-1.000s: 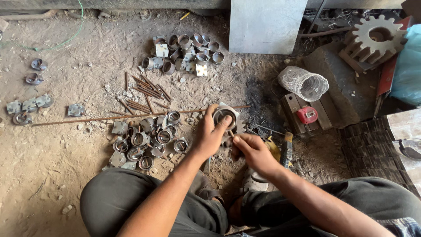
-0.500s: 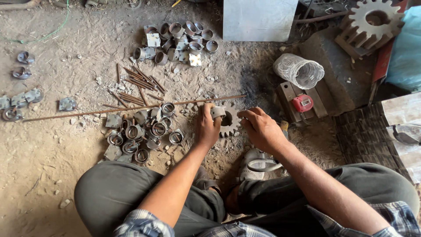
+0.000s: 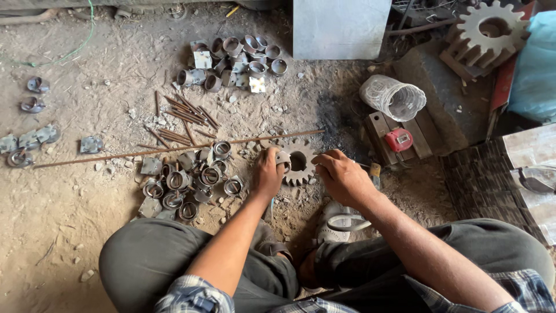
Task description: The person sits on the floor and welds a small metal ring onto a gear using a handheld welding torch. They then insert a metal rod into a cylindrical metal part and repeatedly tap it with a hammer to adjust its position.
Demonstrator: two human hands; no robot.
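Note:
I sit on a dirt floor with a small toothed metal gear lying flat in front of me. My left hand grips a small metal ring piece at the gear's left edge. My right hand rests on the gear's right side, fingers curled over its teeth. A pile of short metal rings on square plates lies just left of my left hand. A long thin rusty rod runs across the floor behind the pile and the gear.
More rings and a bundle of short rods lie farther back. A clear plastic cup, a red tape measure on a wood block, a big gear and a grey metal box stand right.
Both hands have stayed at the gear; my left hand has brought the ring piece down against the gear's left edge. The camera view has shifted slightly.

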